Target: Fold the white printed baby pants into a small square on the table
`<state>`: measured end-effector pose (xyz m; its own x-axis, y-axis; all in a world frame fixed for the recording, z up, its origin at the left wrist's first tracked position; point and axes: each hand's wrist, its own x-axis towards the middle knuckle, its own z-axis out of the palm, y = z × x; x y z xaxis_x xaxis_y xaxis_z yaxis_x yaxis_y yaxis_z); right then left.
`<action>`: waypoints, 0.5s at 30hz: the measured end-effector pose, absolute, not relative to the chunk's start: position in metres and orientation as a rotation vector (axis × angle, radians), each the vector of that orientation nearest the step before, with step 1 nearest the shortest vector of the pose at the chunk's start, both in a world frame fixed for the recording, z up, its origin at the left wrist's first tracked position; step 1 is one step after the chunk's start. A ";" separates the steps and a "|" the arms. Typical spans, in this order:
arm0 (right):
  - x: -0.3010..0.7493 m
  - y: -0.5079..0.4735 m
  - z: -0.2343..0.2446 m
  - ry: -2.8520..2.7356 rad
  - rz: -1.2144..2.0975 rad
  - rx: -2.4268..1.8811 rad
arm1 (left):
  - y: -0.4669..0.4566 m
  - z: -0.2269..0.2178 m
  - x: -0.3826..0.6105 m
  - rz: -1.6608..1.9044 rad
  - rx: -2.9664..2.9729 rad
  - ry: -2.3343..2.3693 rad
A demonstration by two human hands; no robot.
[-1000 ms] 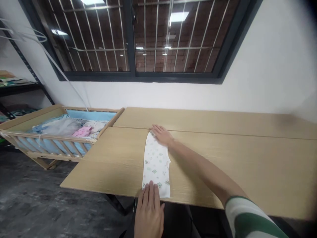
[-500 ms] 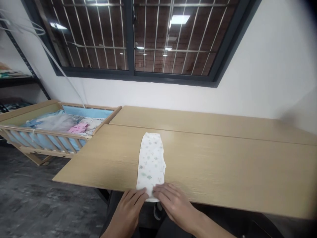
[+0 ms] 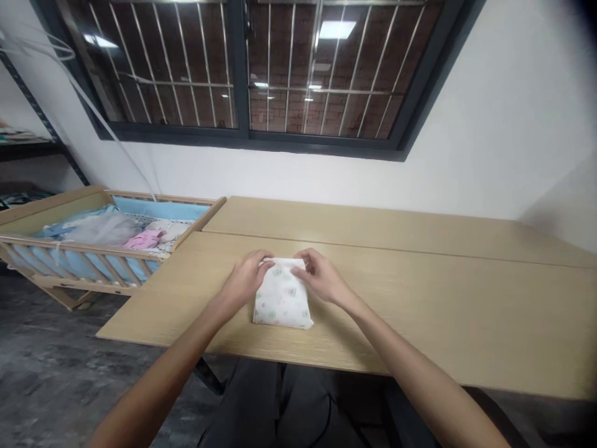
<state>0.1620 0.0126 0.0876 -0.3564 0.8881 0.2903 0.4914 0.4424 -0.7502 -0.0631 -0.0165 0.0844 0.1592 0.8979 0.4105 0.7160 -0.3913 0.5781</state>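
Observation:
A pair of white baby pants [image 3: 283, 300] with a small green and grey print lies folded into a short, near-square shape on the wooden table [image 3: 420, 311]. At its far left corner, my left hand [image 3: 249, 274] pinches the cloth edge between thumb and fingers. My right hand [image 3: 321, 274] grips the far right corner in the same way, thumb on top of the fabric. The folded edge faces me and looks a little uneven at its right end. Both forearms reach across the table's front edge.
Left of the table stands a wooden crib [image 3: 88, 249] with blue lining, holding a pink cloth [image 3: 144, 239] and other fabrics. A barred window [image 3: 242, 74] is in the wall behind. Dark shelving [image 3: 32, 149] stands at the far left.
Both hands have moved from the table's front edge to the far end of the baby pants, carrying the near end over. The pants went from a long strip to a shorter folded shape.

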 end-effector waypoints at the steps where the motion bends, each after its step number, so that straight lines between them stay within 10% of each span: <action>1: 0.159 0.033 0.076 -1.937 0.729 -1.211 | 0.005 0.080 -0.060 1.003 2.184 1.576; 15: 0.159 0.054 0.031 -2.272 0.435 -1.208 | -0.045 0.005 -0.018 0.914 2.401 1.827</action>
<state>0.1590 0.0537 0.0312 -0.4630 0.8347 0.2982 0.6657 0.5496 -0.5047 -0.0175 -0.0451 0.0048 0.1604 0.8795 0.4480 0.8859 -0.3285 0.3277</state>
